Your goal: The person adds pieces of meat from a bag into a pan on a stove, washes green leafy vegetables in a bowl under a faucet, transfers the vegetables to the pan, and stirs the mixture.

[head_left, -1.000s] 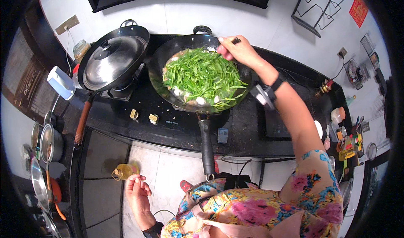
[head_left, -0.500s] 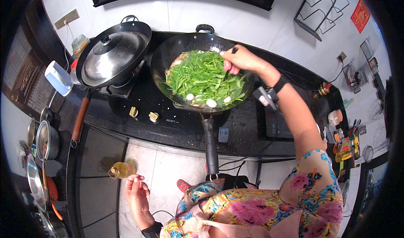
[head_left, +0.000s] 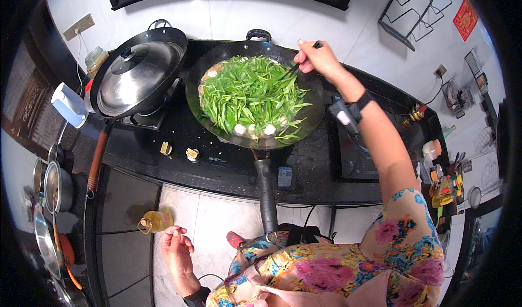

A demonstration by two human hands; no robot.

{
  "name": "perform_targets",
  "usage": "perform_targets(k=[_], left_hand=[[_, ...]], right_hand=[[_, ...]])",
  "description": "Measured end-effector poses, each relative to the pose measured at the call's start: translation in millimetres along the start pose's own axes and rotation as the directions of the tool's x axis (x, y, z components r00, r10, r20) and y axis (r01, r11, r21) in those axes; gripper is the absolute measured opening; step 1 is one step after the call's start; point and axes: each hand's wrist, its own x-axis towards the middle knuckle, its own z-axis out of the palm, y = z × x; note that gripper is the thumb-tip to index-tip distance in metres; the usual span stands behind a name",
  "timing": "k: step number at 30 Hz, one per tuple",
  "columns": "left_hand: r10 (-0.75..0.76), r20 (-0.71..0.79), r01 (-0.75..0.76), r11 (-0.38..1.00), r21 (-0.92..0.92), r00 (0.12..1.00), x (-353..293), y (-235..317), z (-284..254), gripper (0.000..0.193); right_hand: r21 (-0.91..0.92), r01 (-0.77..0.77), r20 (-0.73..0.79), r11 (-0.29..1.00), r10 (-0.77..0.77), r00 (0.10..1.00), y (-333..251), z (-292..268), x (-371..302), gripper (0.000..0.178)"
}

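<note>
My right hand (head_left: 318,61) is closed round a thin black-handled cooking utensil (head_left: 294,70) above the right far side of a large black wok (head_left: 314,117). The utensil's lower end goes into a heap of green leafy vegetables (head_left: 250,92), so its tip is hidden and its exact kind cannot be told. Several whitish round pieces (head_left: 269,129) show at the near edge of the greens. The wok's dark handle (head_left: 266,198) points toward me. My left hand (head_left: 176,250) hangs low at the left, fingers loosely bent, with nothing in it, near a bottle of yellow oil (head_left: 156,221).
A second wok (head_left: 179,49) under a steel lid (head_left: 136,84) stands on the left burner, its wooden handle (head_left: 98,160) over the counter edge. A pale blue jug (head_left: 69,106) and a glass jar (head_left: 96,58) are beyond it. A flat black cooktop (head_left: 353,155) lies right.
My right hand has lifted with the utensil toward the far side of the wok. Some greens have shifted in the heap. My left hand stays nearly still. The whole view has shifted slightly.
</note>
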Motion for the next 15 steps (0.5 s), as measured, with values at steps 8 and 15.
perform_targets(k=[8,15], left_hand=[[-0.013,0.001,0.013,0.999,0.035,1.0,-0.6,3.7,5.8,0.01],[-0.003,0.022,0.003,1.0,-0.002,1.0,1.6,-2.4,5.5,0.01]], right_hand=[[0.239,-0.006,0.215,0.971,-0.048,0.975,5.4,76.2,-5.9,0.044],[-0.039,0.014,0.257,0.999,-0.003,0.966,-55.6,-25.8,-37.9,0.054]])
